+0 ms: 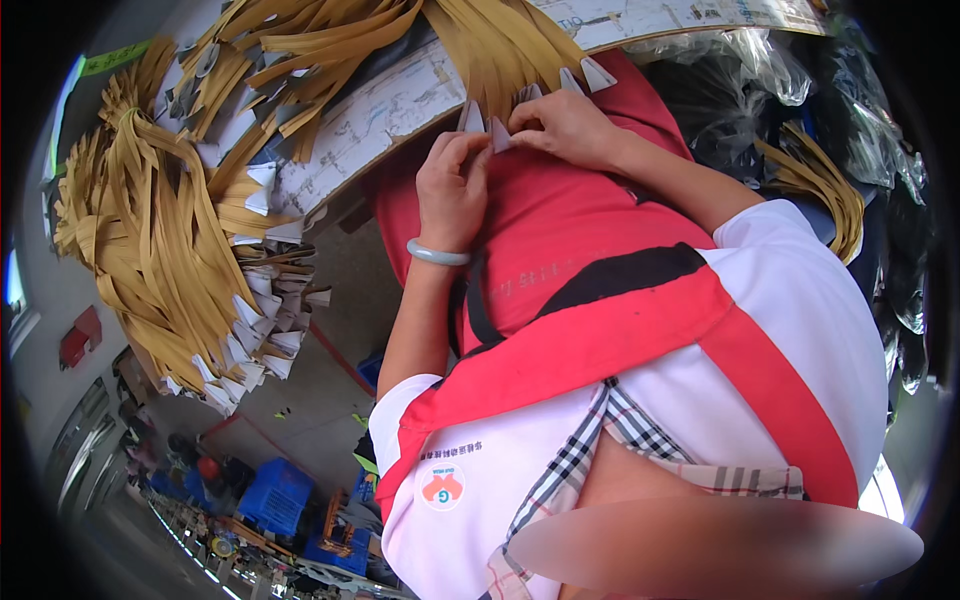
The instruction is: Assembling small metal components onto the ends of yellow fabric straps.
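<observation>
Left hand and right hand, close together at the table edge, pinch one grey tab of the tan straps; firm, aligned fingertip grip likely serves best.

Tan-yellow straps carry pale grey pointed tips. The apron is red with a black band, the shirt white, its collar plaid, the bangle pale green.
</observation>
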Motion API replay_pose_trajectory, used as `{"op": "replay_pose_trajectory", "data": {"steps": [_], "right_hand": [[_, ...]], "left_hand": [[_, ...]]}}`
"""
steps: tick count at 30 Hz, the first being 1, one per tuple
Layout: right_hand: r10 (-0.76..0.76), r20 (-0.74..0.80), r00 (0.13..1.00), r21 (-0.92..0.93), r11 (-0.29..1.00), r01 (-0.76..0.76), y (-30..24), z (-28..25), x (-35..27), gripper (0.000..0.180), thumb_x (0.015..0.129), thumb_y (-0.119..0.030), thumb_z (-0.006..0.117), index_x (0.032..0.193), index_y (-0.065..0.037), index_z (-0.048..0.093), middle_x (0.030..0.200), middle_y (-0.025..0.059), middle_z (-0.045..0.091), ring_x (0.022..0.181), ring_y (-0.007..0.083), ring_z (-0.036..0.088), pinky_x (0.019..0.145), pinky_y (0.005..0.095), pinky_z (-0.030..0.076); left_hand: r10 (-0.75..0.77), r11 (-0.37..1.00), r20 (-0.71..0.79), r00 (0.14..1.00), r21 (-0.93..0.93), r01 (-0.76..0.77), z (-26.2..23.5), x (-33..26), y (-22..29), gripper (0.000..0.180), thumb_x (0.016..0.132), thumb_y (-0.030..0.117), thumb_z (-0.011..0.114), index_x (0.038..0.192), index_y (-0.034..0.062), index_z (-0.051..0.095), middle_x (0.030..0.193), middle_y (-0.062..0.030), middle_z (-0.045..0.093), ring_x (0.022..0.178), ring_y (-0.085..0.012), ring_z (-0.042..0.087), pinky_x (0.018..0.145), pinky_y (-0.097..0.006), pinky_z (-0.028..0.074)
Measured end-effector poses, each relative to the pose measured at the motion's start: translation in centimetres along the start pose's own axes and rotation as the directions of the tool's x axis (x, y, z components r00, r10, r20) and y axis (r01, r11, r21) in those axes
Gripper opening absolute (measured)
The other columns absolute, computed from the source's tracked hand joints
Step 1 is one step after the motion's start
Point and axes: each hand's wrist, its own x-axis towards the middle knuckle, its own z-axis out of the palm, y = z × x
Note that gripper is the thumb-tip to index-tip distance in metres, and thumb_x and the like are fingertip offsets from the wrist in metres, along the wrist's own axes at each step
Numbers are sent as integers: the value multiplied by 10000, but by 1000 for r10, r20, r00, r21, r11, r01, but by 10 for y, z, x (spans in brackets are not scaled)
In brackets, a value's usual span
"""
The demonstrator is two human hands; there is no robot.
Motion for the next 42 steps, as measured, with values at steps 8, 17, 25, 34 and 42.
{"op": "replay_pose_trajectory", "data": {"steps": [8, 17, 25, 34, 42], "right_hand": [[-250, 16, 968, 598, 779, 191, -23, -23, -11, 105, 854, -102, 663, 875, -4, 633, 770, 15, 599, 714, 84, 547, 664, 246, 460], [-280, -212, 936, 809, 487, 329, -34, -34, -20, 86, 969, -62, 594, 1020, -7, 635, 945, 34, 622, 865, 102, 595, 778, 241, 490], [-580, -377, 722, 416, 590, 692, -41, -38, -9, 111, 888, -24, 677, 994, -12, 646, 1003, 71, 577, 932, 190, 611, 794, 290, 504], [-446, -264, 855, 741, 474, 476, -41, -46, 2, 84, 931, -106, 658, 971, -38, 630, 929, 20, 585, 802, 99, 594, 671, 241, 485], [-359, 13, 933, 869, 465, 167, -42, -69, 11, 148, 970, -201, 624, 981, -55, 645, 781, -7, 625, 657, 45, 571, 587, 190, 452]], "left_hand": [[50, 999, -119, 992, 24, -48, -13, 14, 23, 209, 862, -15, 666, 1069, 11, 651, 972, -77, 634, 748, -170, 642, 685, -267, 513], [-264, 485, 111, 958, -844, 231, -20, 12, 9, 204, 952, 38, 610, 1154, 22, 627, 1004, -35, 648, 860, -105, 617, 761, -248, 516], [-267, 109, 235, 935, -956, 272, -13, 6, 2, 264, 974, 37, 560, 1238, 41, 557, 1125, -81, 630, 950, -153, 631, 833, -309, 544], [-77, 668, 8, 997, -742, 58, -16, 14, 17, 273, 960, 30, 568, 1231, -5, 556, 1215, -60, 573, 1062, -145, 582, 940, -290, 484], [30, 659, 133, 991, -748, 80, -46, 35, 30, 210, 880, 17, 685, 1077, 12, 615, 1027, -26, 632, 933, -117, 606, 849, -254, 494]]}}
